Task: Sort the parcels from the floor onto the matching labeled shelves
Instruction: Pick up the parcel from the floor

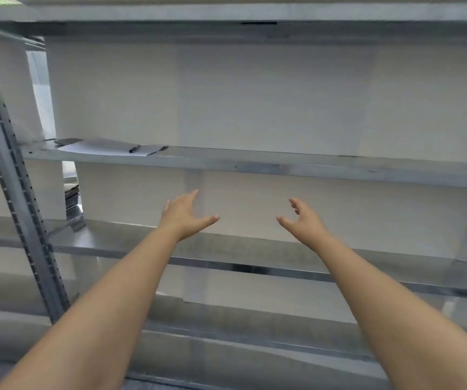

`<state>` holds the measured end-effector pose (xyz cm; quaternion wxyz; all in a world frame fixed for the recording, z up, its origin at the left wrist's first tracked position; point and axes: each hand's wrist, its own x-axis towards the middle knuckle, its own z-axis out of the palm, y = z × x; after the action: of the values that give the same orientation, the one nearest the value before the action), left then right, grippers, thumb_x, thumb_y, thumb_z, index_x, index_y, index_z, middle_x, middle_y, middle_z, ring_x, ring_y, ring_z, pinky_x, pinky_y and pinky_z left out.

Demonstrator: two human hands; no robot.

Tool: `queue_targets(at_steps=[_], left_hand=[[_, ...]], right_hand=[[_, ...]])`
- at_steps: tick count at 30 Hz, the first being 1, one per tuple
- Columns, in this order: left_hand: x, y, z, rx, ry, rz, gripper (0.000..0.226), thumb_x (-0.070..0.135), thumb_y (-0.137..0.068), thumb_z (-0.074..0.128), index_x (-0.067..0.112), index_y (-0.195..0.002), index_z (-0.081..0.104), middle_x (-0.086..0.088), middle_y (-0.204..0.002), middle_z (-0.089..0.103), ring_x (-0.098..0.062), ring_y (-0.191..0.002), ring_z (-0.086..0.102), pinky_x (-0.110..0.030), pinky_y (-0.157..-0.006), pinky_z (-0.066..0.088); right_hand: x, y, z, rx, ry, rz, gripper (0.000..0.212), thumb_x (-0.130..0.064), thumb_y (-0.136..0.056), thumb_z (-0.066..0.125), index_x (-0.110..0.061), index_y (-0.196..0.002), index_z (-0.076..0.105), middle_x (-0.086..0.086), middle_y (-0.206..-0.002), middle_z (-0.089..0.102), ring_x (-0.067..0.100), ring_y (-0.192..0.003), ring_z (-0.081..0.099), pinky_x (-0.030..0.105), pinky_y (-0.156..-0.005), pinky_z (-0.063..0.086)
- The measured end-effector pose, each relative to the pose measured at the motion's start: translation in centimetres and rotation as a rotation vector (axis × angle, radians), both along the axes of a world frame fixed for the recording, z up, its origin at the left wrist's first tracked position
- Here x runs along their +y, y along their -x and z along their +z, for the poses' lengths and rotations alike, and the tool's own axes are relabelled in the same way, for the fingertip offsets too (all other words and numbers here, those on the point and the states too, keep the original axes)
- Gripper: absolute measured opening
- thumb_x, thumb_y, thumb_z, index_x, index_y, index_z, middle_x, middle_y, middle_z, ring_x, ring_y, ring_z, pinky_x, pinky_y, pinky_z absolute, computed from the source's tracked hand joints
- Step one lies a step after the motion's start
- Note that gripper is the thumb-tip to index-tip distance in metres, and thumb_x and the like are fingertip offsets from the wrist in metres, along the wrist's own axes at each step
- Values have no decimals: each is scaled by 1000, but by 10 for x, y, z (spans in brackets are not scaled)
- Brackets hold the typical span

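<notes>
- Parcels: none shows anywhere in the head view, and the floor they are meant to come from lies outside it, so where they are cannot be told.
- Head view, shelves: a grey metal rack fills the frame. The upper shelf [283,164] carries only a sheet of paper [97,149] with a dark pen [134,149] on it, near its left end. The shelf below [255,256] looks bare. No shelf labels are readable here.
- Head view, hands: both arms reach forward in front of the gap between those two shelves. The left hand [183,213] is spread wide and holds nothing; the right hand [304,218] is loosely cupped, fingers apart, also holding nothing. The two are well apart and touch neither shelf.
- Step in hand, as a judgement: the hands are free between parcels.
- Next move likely calls for looking down to the floor, picking a parcel, reading its label and finding the matching shelf.
</notes>
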<state>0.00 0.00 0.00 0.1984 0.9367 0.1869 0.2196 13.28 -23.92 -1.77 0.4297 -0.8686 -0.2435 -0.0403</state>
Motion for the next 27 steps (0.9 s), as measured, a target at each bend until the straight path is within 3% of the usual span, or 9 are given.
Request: queue_targets(at_steps=[9, 15, 27], left_hand=[[12, 27, -24, 44, 32, 85, 90, 57, -79, 63, 13, -149, 27, -8, -154, 33, -25, -143, 30, -43, -117, 23], [24, 54, -49, 81, 30, 174, 90, 60, -78, 60, 13, -148, 28, -7, -154, 34, -24, -143, 29, -43, -119, 16], [45, 131, -88, 135, 116, 342, 90, 61, -78, 60, 15, -149, 27, -5, -154, 34, -25, -143, 29, -46, -118, 20]], right_hand=[[25, 9, -23, 55, 33, 49, 68, -31, -86, 64, -11, -145, 35, 7, -149, 42, 23, -137, 39, 36, -112, 33], [52, 24, -43, 85, 74, 151, 67, -32, -88, 61, -12, -145, 34, 8, -150, 40, 23, -138, 38, 38, -113, 32], [109, 65, -72, 140, 97, 364, 67, -28, -88, 63, -9, -145, 34, 11, -150, 38, 25, -138, 37, 36, -112, 32]])
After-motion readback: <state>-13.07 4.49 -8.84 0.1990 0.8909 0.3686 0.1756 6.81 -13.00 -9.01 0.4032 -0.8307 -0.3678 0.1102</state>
